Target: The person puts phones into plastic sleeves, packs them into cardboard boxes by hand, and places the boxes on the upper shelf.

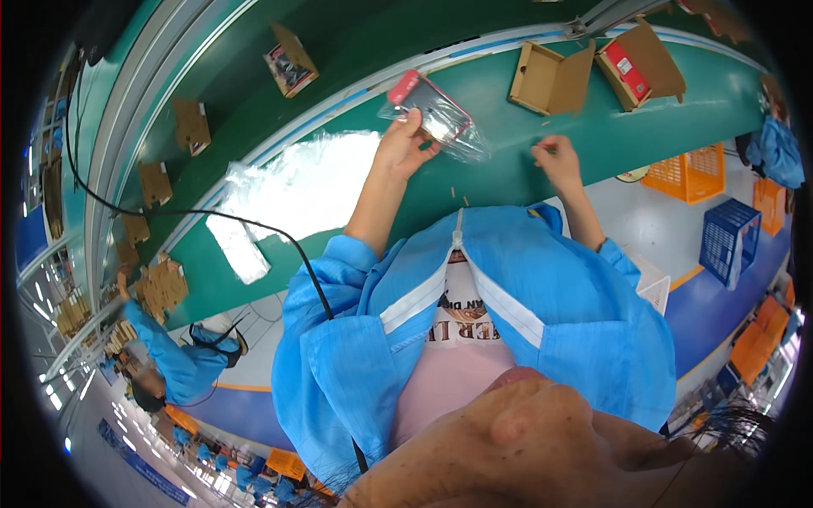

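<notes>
My left hand [401, 151] is closed on a clear plastic bag [464, 149], lifted over the green work surface. Inside the bag is a flat dark rectangular device [440, 110] with a red rim; a red piece [403, 87] shows at its upper left corner. To the right, my right hand [559, 162] hovers above the table, its fingers curled in; whether anything small is between them is hidden. Left of my left forearm lies a pile of clear plastic bags [313, 182], glaring white under the light.
Beyond my right hand stand an open cardboard box [535, 78] and another open box with a red package [623, 76]. More cardboard boxes [191, 127] sit past the metal rail. A black cable [195, 209] crosses at left. Crates [690, 173] stand at right; a co-worker [182, 360] is at left.
</notes>
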### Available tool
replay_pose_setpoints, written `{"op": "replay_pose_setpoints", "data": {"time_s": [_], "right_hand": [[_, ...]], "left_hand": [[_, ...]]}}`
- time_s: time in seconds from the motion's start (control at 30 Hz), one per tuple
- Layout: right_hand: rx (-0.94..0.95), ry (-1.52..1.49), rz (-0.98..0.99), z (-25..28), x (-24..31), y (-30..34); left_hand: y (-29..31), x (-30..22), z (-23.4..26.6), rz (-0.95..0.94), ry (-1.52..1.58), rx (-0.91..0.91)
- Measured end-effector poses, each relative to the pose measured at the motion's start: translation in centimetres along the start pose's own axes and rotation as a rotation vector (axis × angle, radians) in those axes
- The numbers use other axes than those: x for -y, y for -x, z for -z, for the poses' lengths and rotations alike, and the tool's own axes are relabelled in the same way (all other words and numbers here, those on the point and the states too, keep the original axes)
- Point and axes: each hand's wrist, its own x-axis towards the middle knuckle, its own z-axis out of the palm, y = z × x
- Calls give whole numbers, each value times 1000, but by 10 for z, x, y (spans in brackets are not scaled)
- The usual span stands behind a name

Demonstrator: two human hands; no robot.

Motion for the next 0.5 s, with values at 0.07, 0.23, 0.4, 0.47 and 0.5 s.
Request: {"op": "replay_pose_setpoints", "data": {"time_s": [0.07,0.23,0.4,0.47,0.5], "right_hand": [[-346,40,48,16,-4,-5],[-674,200,338,6,33,-52],[-381,105,414,-60,78,-23],[-370,94,439,-67,87,-18],[-367,90,455,-70,90,-18]], "left_hand": [[-6,-10,-12,-192,-119,-21],[-17,-23,-74,-979,-741,-88],[-38,4,-72,-1478,-1127,30],[-36,27,-50,-1246,-1206,10],[-39,36,-35,-1072,-1240,-44]]}}
